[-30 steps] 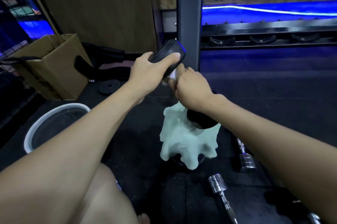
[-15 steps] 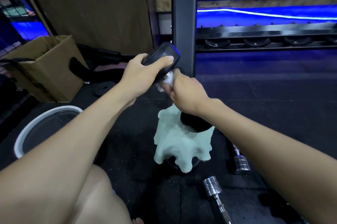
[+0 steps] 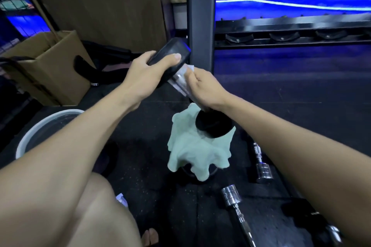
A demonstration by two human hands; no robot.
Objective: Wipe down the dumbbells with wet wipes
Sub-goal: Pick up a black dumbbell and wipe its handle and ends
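Note:
A black-headed dumbbell (image 3: 213, 126) stands tilted, its lower head resting on a pale green cloth (image 3: 192, 152). My left hand (image 3: 146, 74) grips the upper black head. My right hand (image 3: 204, 90) is wrapped around the metal handle with a white wet wipe (image 3: 185, 72) pressed against it; a corner of the wipe sticks out above my fingers. The handle is mostly hidden by that hand.
Two chrome dumbbells (image 3: 263, 168) (image 3: 234, 202) lie on the black rubber floor at the right. A white-rimmed bucket (image 3: 40, 126) sits at the left beside a cardboard box (image 3: 52, 66). A dark rack post (image 3: 200, 17) rises just behind my hands. My knee (image 3: 96, 210) is below.
My right hand has slid down the handle with the wipe, exposing more of the wipe near the upper head. The left hand keeps its grip.

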